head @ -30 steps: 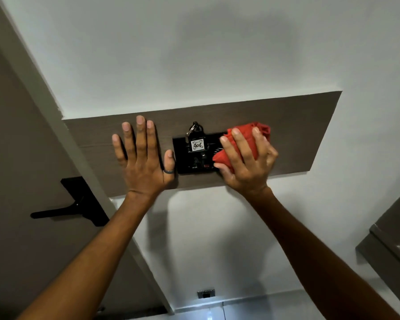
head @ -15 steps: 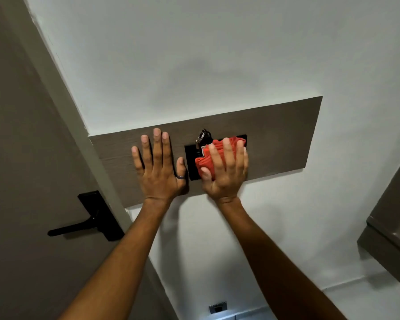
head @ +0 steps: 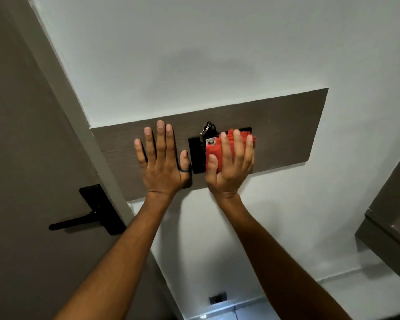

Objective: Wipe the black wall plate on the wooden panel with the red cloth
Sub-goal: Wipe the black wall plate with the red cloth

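The black wall plate (head: 196, 155) is set in the brown wooden panel (head: 284, 128) on a white wall. A key ring with a white numbered tag (head: 210, 142) hangs from its top. My right hand (head: 231, 165) presses the bunched red cloth (head: 214, 155) flat against the right part of the plate, hiding most of it. Only the plate's left strip and top right corner show. My left hand (head: 163, 160) lies flat on the panel just left of the plate, fingers spread, a dark ring on the thumb.
A brown door with a black lever handle (head: 88, 215) stands at the left, past a pale door frame. A grey cabinet edge (head: 388, 229) juts in at the right. A small wall socket (head: 218, 298) sits low near the floor.
My right hand has slid the red cloth left from the plate's right edge onto its middle, then a little back right. The left hand stays flat on the panel. The view has shifted.
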Motion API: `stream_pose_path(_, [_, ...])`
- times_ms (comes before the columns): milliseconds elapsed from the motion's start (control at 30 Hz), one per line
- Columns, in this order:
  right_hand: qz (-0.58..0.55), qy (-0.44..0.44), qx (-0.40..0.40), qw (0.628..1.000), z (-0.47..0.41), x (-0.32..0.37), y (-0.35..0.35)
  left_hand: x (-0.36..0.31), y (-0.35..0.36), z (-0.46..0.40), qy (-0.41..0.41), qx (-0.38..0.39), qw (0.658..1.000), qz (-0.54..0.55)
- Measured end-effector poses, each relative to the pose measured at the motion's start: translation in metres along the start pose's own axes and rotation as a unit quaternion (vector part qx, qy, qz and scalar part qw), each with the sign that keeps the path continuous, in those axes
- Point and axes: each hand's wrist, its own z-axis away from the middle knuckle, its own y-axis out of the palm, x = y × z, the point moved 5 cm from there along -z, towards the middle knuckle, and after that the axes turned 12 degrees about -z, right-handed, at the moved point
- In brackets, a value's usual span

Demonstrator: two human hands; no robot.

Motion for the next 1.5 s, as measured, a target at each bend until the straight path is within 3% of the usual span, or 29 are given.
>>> stream_pose_path(67, [0.020,0.034,-0.007,0.999,0.010,0.022,0.008,0.000,0.000,0.001,-0.001,0.001,1.000,0.003])
stream_pose_path(167, [0.038,-0.114,0.063,0.991,0.013,0.021,0.006,0.001,0.003,0.004,-0.004,0.002,1.000,0.006])
stream_pose_path(200, [0.031,-0.118,0.055,0.991,0.006,0.013,0.002,0.001,0.003,0.005,-0.004,-0.003,1.000,0.006])
stream_pose_path(333, [0.024,0.092,-0.042,0.995,0.000,0.025,0.014,0.001,0.004,0.002,-0.006,-0.008,1.000,0.002])
stream_pose_path(367, [0.028,0.099,-0.043,0.994,0.004,0.029,0.017,0.001,0.005,0.002,-0.003,-0.008,1.000,0.000])
stream_pose_path(500, [0.021,-0.017,0.013,1.000,0.008,0.011,-0.001,0.001,0.004,0.004,-0.005,-0.009,1.000,0.007])
stream_pose_path(633, [-0.011,0.177,-0.096,0.979,-0.030,-0.014,-0.004,0.000,0.003,0.002,0.001,-0.011,1.000,-0.003])
stream_pose_path(667, [0.003,0.170,-0.090,0.981,-0.037,-0.014,0.000,0.000,0.003,0.002,0.001,-0.013,1.000,0.001])
stream_pose_path(833, [0.016,-0.068,0.061,0.996,0.000,-0.024,-0.015,0.000,0.003,0.005,0.000,-0.008,1.000,-0.006])
stream_pose_path(967, [0.018,-0.159,0.080,0.984,-0.009,-0.038,-0.016,-0.001,0.002,0.003,0.005,-0.007,1.000,-0.019])
stream_pose_path(1067, [0.015,-0.163,0.063,0.985,-0.049,-0.039,0.004,-0.001,0.004,0.003,-0.001,-0.006,1.000,-0.021])
stream_pose_path(1167, [0.011,-0.169,0.067,0.983,-0.032,-0.044,-0.004,-0.001,0.004,0.004,-0.003,0.001,1.000,-0.024])
stream_pose_path(1333, [0.027,-0.261,0.113,0.958,-0.013,-0.059,-0.025,-0.003,0.002,0.000,0.008,0.002,0.999,-0.044])
stream_pose_path(1500, [0.015,-0.185,0.092,0.978,-0.057,-0.044,-0.008,-0.001,0.000,0.000,0.001,0.012,0.999,-0.043])
